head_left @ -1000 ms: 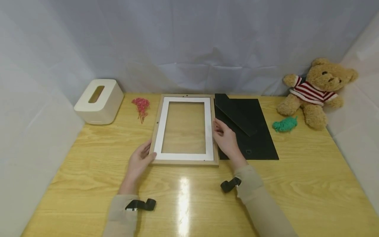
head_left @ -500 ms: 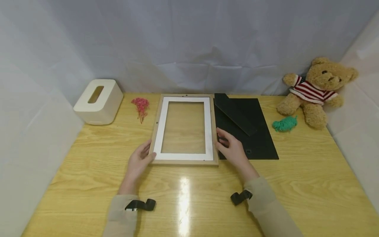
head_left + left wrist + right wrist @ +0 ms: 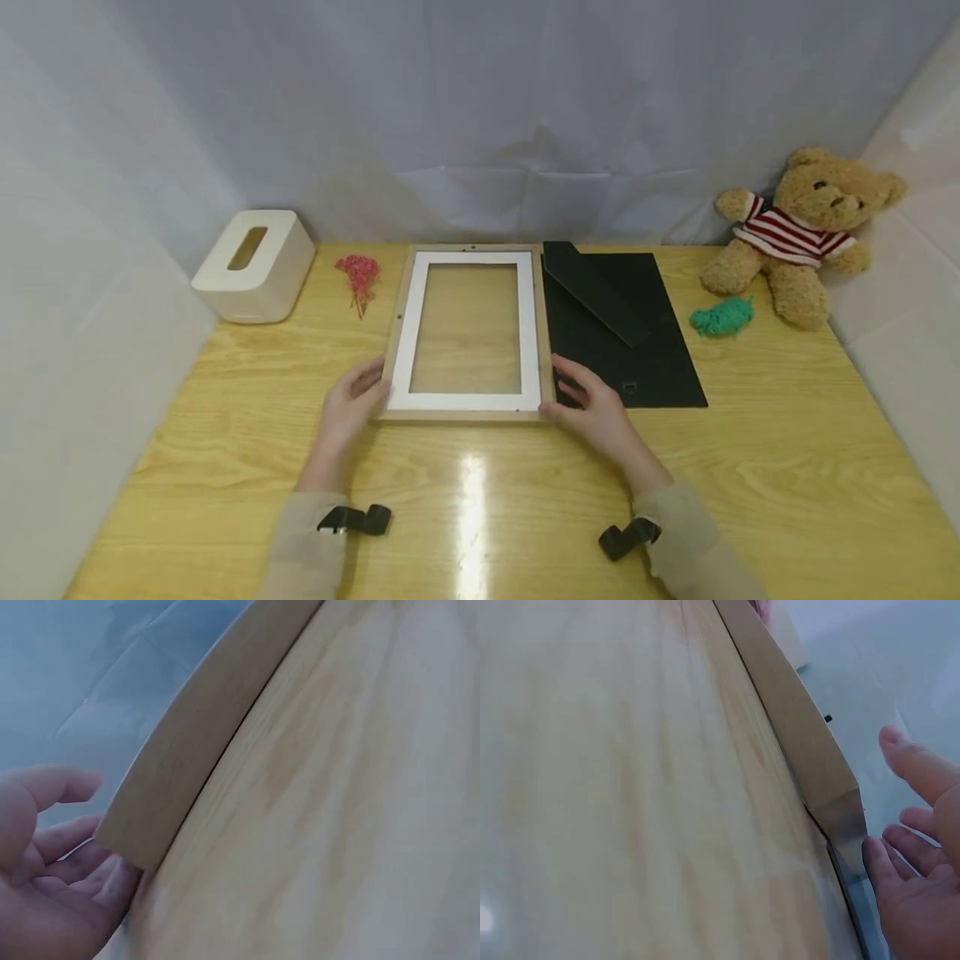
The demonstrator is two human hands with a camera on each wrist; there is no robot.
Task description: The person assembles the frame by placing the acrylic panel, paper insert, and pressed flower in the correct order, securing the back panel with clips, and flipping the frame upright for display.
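A light wooden picture frame (image 3: 468,415) lies flat on the table, a white mat (image 3: 528,333) inside it around a see-through opening. At its lower left side is my left hand (image 3: 352,404), fingers along the outer edge; in the left wrist view the thumb (image 3: 79,784) stands raised off the wood. My right hand (image 3: 592,408) is at the lower right corner, its fingertips (image 3: 874,851) right at the frame's side and its thumb held apart. Right of the frame lies the black backing board (image 3: 660,333) with its easel stand (image 3: 592,296) on top.
A white tissue box (image 3: 258,267) and a pink dried-flower sprig (image 3: 360,279) are at the left. Far right sit a teddy bear (image 3: 798,233) in a striped sweater and a green yarn-like bundle (image 3: 722,317). A pale curtain (image 3: 480,125) closes off the back.
My right hand has slid down the frame's right side to its lower corner. The left hand has stayed at the left side, its thumb drawn back slightly.
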